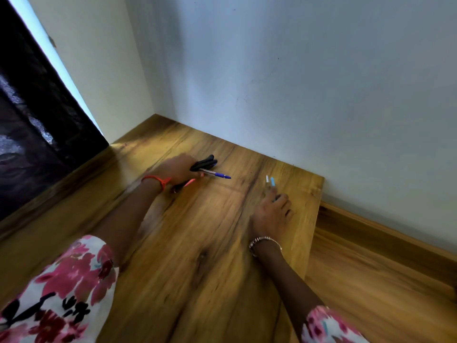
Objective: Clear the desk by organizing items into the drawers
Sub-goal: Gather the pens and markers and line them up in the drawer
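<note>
Clamped in my left hand (176,169) is a bundle of pens (209,167) on the far desk (197,243); my right hand (270,215) pinches 2 light pens (270,181). Gathering step; next I need a drawer, none visible.

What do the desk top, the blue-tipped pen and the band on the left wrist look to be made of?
Desk top: wood or wood-look laminate, semi-gloss; printed-looking grain, knots, soft sheen.
Pen: plastic; clear barrel with blue end.
Band on the left hand's wrist: orange, possibly thread or plastic; too blurred to tell.
</note>
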A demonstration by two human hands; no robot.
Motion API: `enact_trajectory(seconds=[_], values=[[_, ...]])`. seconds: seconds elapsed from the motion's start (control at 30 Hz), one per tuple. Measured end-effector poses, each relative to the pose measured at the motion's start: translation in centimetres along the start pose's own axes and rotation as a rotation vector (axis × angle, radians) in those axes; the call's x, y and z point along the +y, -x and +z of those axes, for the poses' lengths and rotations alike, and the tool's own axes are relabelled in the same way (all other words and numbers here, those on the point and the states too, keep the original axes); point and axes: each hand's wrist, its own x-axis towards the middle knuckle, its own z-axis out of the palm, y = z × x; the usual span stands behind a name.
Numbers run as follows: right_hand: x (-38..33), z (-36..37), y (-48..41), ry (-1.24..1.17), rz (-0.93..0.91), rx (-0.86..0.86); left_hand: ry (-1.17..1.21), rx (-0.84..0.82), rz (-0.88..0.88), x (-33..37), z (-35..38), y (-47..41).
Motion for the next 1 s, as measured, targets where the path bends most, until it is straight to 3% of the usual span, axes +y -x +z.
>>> enact_trajectory(seconds=[0.13,0.23,0.27,0.37,0.47,0.53,0.63,0.7,0.83,1.0], values=[[0.2,-0.9,0.2,-0.055,-0.024,-0.075,0.502,0.024,-0.116,5.3,2.5,7.1],[1.8,-2.7,0.6,-0.267,-0.044,-0.169,1.302,-0.068,-0.340,10.1,4.6,12.2],[2.6,-3.6,0.9,-0.409,-0.039,-0.196,1.464,-0.116,-0.356,11.3,5.2,13.6],[6.7,-6.7,3.3,-0.804,0.059,-0.260,1.653,-0.235,-0.267,15.0,7.9,16.5],[12.5,-8.2,5.9,-1.169,0.325,-0.336,1.822,-0.343,-0.237,17.9,10.8,18.1],[16.9,-8.7,7.1,-1.282,0.522,-0.306,1.865,-0.402,-0.212,19.4,12.2,18.5],[22.7,-8.4,7.8,-1.137,0.666,-0.254,1.925,-0.391,-0.162,20.1,13.0,18.6],[25.5,-7.7,8.1,-0.922,0.623,-0.260,2.012,-0.334,-0.148,19.9,13.3,18.7],[27.4,-6.4,8.2,-0.581,0.307,-0.310,2.100,-0.310,-0.098,19.1,13.6,19.2],[25.6,-4.9,5.9,-0.345,-0.061,-0.435,2.078,-0.468,-0.024,19.3,13.1,18.8]])
